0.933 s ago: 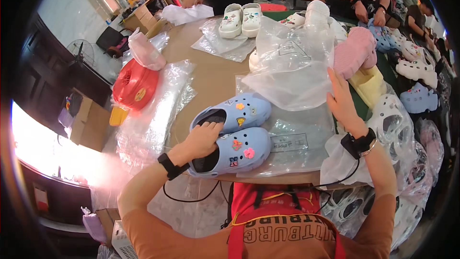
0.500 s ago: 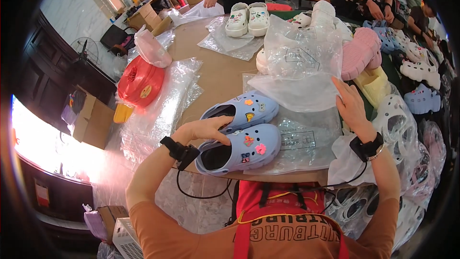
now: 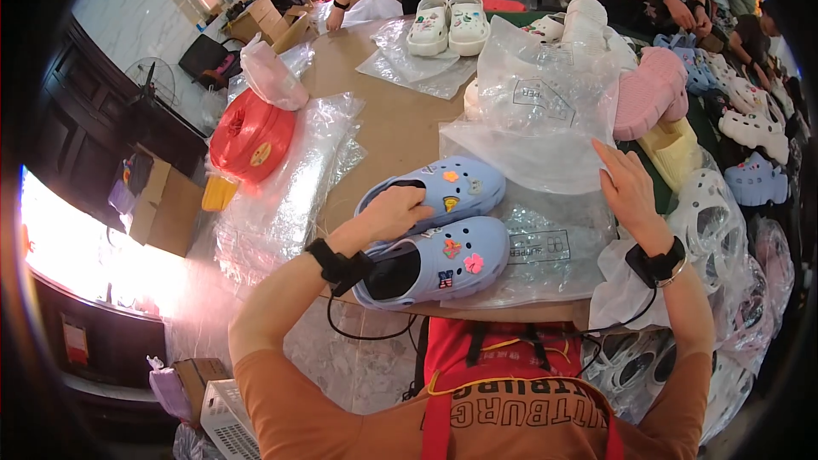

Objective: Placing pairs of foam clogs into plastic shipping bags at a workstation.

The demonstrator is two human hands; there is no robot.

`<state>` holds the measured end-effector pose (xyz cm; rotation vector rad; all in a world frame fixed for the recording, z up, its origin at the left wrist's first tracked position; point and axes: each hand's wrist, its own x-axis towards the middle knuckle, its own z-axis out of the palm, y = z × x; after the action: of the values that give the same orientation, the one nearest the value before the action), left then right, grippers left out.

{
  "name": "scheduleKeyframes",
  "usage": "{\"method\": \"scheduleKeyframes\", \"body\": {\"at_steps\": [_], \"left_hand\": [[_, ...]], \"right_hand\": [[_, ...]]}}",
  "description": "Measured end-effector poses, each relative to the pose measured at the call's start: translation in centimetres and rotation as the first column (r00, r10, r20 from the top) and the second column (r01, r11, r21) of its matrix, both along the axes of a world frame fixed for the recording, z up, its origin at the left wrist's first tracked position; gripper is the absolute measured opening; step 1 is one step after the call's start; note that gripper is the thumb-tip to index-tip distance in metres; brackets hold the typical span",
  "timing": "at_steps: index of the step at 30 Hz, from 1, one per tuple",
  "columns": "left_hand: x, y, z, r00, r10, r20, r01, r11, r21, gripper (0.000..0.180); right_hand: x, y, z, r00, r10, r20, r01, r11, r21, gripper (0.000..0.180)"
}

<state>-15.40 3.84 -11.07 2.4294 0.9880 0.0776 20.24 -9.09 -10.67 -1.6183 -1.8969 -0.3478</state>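
A pair of light-blue clogs with colourful charms lies side by side, toes to the right, near the table's front edge. My left hand point(image 3: 390, 216) is closed over the inner rim of the far blue clog point(image 3: 467, 185). The near blue clog point(image 3: 473, 266) lies just below that hand. My right hand point(image 3: 629, 192) has its fingers stretched out at the right edge of a clear plastic bag point(image 3: 537, 149); whether they touch it is hard to see. Another flat clear bag point(image 3: 558, 247) lies beneath, between the clogs and my right hand.
White clogs point(image 3: 448, 25) stand on a bag at the far side. A red tape roll point(image 3: 251, 136) and stacked clear bags point(image 3: 290, 196) lie left. A pink clog point(image 3: 649, 94), a yellow clog point(image 3: 669, 153) and bagged shoes crowd the right. Other people work across the table.
My left hand has closed on the far clog's rim, its fingers drawn together. The view has shifted slightly; my right hand stays by the bag. The person opposite has moved their arm left.
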Motion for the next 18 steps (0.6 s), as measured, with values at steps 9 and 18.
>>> {"method": "scheduleKeyframes", "body": {"at_steps": [9,18], "left_hand": [[-4.7,-0.2,1.2,0.995,-0.091,-0.044,0.076,0.960,-0.269,0.038],[-3.6,-4.7,-1.9,0.995,0.075,-0.061,-0.048,0.934,0.353,0.031]], "right_hand": [[0.9,0.1,-0.8,0.999,-0.004,-0.044,0.003,1.000,-0.014,0.051],[1.0,-0.8,-0.2,0.999,-0.038,-0.001,0.038,0.999,-0.023,0.058]]}}
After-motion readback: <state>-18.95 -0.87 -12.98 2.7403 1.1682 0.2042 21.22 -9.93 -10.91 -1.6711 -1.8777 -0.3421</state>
